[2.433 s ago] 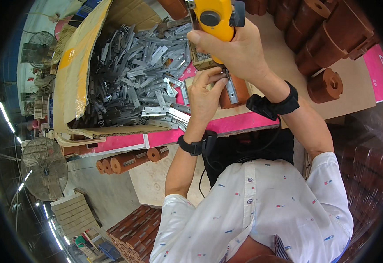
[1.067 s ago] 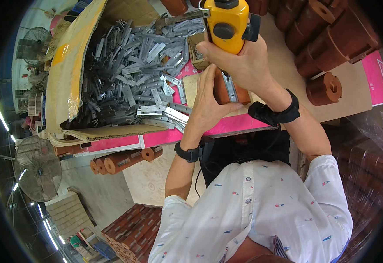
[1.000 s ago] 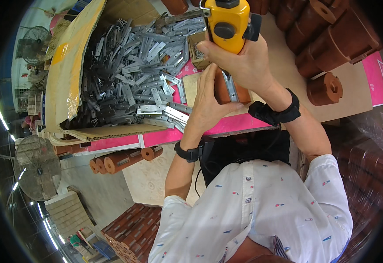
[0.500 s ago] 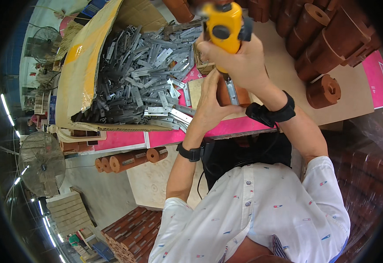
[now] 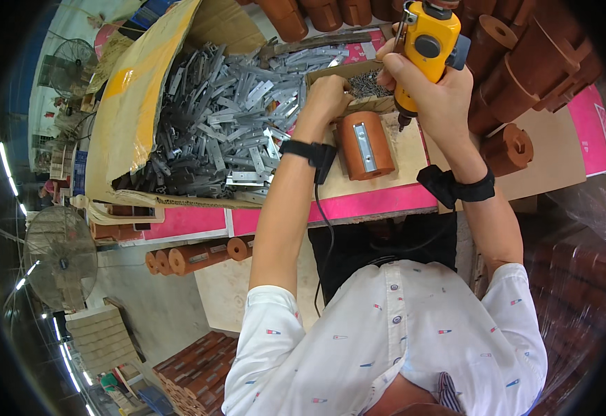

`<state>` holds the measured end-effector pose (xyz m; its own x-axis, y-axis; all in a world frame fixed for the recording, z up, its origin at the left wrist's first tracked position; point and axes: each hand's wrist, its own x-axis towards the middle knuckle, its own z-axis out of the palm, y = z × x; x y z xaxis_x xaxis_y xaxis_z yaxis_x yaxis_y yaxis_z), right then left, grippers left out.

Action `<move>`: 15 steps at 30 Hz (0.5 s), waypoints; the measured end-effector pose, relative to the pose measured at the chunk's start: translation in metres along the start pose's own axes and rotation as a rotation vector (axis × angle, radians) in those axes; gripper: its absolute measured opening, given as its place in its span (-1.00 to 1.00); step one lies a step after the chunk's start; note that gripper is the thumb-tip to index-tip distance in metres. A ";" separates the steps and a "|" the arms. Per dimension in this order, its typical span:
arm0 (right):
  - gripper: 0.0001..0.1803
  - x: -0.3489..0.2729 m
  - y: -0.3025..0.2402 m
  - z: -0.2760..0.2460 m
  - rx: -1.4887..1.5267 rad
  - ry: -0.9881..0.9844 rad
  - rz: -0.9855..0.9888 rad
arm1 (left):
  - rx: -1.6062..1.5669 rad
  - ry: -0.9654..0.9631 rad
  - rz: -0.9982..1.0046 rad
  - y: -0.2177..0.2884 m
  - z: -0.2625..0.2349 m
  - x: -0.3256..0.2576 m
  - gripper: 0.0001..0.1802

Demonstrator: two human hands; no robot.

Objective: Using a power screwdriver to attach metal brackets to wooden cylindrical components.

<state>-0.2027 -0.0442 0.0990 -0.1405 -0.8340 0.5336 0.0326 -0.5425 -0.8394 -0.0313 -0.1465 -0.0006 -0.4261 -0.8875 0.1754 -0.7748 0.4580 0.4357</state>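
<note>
Where my cable hangs: from my left wristband, at seven o'clock from the block; it could snag on the table if I pulled back fast.
Block: on its side on the board, strip up, held by neither hand; being round, it could roll if the wristband nudged it.
Right hand: wrapped round the driver at one o'clock, bit near the block; a lax grip could let it scratch the block.
Left hand: at eleven o'clock, fingers curled at the tray's corner; whether they pinch a screw I cannot tell. A blind grab could prick me or tip the tray.
On the board: one block, one strip on it.
In hand: one driver.
Tray: one, at twelve; screws too many to count.
Box: one, at ten; loose strips past counting.
Other blocks: one at three, four low at eight; the stack at two overlaps too much.
Fans: two, around nine.
</note>
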 end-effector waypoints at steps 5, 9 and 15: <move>-0.72 -0.001 -0.003 0.000 0.053 -0.007 0.009 | -0.060 -0.149 -0.121 -0.007 0.007 0.014 -0.80; -0.74 -0.003 -0.004 -0.002 0.026 -0.019 0.032 | -0.009 -0.176 -0.091 -0.008 0.008 0.013 -0.81; -0.72 -0.004 -0.005 -0.004 0.028 -0.033 0.019 | -0.076 -0.095 -0.086 -0.006 0.008 0.007 -0.80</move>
<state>-0.2065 -0.0379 0.1007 -0.1069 -0.8470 0.5208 0.0625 -0.5284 -0.8467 -0.0334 -0.1553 -0.0090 -0.4042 -0.9132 0.0518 -0.7746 0.3719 0.5116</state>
